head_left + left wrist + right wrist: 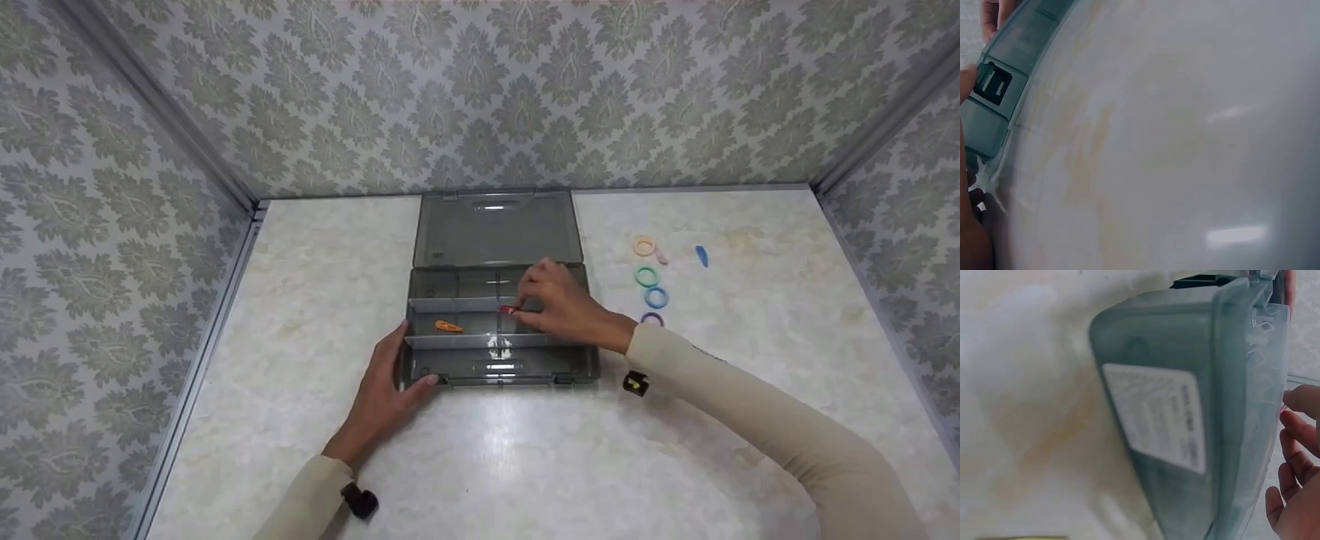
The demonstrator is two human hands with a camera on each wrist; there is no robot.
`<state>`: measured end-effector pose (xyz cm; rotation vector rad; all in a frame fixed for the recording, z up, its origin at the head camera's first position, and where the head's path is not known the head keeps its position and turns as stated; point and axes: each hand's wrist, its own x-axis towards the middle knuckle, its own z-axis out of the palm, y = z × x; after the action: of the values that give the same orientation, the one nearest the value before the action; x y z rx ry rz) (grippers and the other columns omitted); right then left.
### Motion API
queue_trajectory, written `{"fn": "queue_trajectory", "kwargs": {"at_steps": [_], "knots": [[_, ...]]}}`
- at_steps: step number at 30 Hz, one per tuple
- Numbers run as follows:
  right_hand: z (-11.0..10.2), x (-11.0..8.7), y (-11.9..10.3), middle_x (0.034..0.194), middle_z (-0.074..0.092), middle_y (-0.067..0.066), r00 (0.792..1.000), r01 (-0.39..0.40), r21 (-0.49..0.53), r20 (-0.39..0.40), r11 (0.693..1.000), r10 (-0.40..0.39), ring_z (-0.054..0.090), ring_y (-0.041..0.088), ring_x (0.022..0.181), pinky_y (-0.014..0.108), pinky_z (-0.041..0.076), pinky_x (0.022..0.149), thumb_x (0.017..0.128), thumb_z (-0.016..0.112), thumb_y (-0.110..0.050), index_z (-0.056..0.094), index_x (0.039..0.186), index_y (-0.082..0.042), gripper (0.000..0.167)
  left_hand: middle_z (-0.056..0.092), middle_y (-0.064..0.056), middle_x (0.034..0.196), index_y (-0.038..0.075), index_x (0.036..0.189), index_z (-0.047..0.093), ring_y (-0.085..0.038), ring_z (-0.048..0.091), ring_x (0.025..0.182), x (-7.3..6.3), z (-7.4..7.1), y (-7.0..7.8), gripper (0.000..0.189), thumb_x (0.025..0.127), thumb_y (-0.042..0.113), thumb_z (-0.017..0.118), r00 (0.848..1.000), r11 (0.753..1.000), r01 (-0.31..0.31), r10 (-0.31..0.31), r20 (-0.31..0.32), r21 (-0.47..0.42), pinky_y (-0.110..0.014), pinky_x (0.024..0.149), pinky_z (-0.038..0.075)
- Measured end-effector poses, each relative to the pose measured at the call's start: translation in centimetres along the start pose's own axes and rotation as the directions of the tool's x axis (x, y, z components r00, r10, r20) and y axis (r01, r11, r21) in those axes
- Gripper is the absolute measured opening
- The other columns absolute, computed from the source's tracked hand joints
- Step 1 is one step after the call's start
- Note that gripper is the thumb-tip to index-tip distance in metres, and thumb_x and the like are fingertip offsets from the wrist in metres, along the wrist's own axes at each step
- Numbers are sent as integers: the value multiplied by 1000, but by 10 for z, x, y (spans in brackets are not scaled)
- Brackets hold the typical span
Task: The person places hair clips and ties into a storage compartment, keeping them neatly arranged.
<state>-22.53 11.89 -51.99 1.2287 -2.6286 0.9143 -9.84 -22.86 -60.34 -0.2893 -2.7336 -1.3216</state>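
Note:
A dark translucent compartment box (450, 364) lies with its lid (499, 229) folded back. My left hand (382, 394) holds its front left corner, thumb at the front edge and fingers along the left side; in the left wrist view the thumb (965, 83) touches the box by a latch (992, 83). Over the middle row, my right hand (562, 304) pinches a small red hair clip (508, 310) between thumb and finger. An orange hair clip (448, 326) lies in the middle left compartment. In the right wrist view only a sliver of red shows at the fingertips.
Right of the box lie a peach ring (644, 246), a pink clip (661, 256), a green ring (646, 277), a blue ring (656, 298), a purple ring (652, 319) partly behind the right sleeve, and a blue clip (702, 256). Patterned walls (480, 97) enclose the table (495, 472).

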Motion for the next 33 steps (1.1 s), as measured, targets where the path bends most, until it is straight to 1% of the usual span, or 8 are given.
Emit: {"fn": "queue_trajectory", "kwargs": {"at_steps": [7, 10, 12, 17, 21, 28, 33], "knots": [[5, 10, -9, 105, 70, 8, 999, 12, -28, 42, 1000, -11, 57, 31, 107, 53, 47, 94, 95, 90, -17, 82, 93, -8, 12, 34, -12, 176, 19, 177, 24, -30, 32, 164, 0, -1, 1, 104, 98, 50, 83, 1000, 1000, -6, 6, 6, -5, -51, 131, 30], [7, 14, -12, 106, 69, 7, 998, 30, -40, 60, 999, -28, 56, 29, 106, 52, 47, 92, 95, 89, -18, 83, 95, -9, 12, 34, -12, 176, 18, 177, 24, -31, 32, 164, 0, -1, 1, 104, 98, 50, 83, 1000, 1000, -8, 9, 7, -12, -52, 131, 30], [7, 17, -14, 107, 70, 7, 997, 41, -35, 67, 999, -39, 56, 30, 106, 52, 47, 94, 96, 89, -17, 83, 95, -8, 11, 35, -12, 176, 19, 177, 24, -31, 32, 164, 1, -1, 1, 104, 98, 51, 83, 1000, 1000, -6, 6, 7, -14, -52, 131, 30], [12, 24, -17, 105, 71, 10, 996, 68, -24, 59, 997, -67, 57, 32, 109, 54, 47, 99, 96, 88, -16, 83, 94, -6, 11, 35, -12, 176, 21, 177, 23, -31, 33, 163, 2, -1, 3, 104, 98, 53, 83, 1000, 1000, 1, -1, 8, -12, -54, 131, 30], [18, 27, -17, 103, 71, 9, 995, 85, -36, 46, 996, -84, 58, 32, 110, 53, 48, 95, 94, 89, -17, 83, 92, -6, 12, 35, -12, 176, 20, 177, 24, -30, 32, 164, 2, -1, 3, 104, 98, 51, 83, 1000, 1000, 5, -5, 6, -6, -53, 132, 30], [27, 30, -21, 100, 70, 7, 994, 106, -87, 39, 991, -103, 58, 31, 109, 51, 46, 89, 94, 90, -20, 82, 90, -8, 15, 33, -13, 176, 18, 177, 23, -31, 31, 165, 2, 0, 5, 105, 98, 48, 84, 999, 999, 38, -38, 15, 10, -52, 133, 28], [28, 31, -24, 105, 71, 8, 992, 118, -140, 55, 983, -112, 58, 30, 110, 51, 47, 89, 95, 89, -20, 83, 91, -8, 14, 35, -16, 175, 14, 176, 25, -35, 33, 163, 2, 1, 3, 104, 98, 44, 86, 1000, 1000, 6, -6, -1, 21, -55, 132, 30]]}}
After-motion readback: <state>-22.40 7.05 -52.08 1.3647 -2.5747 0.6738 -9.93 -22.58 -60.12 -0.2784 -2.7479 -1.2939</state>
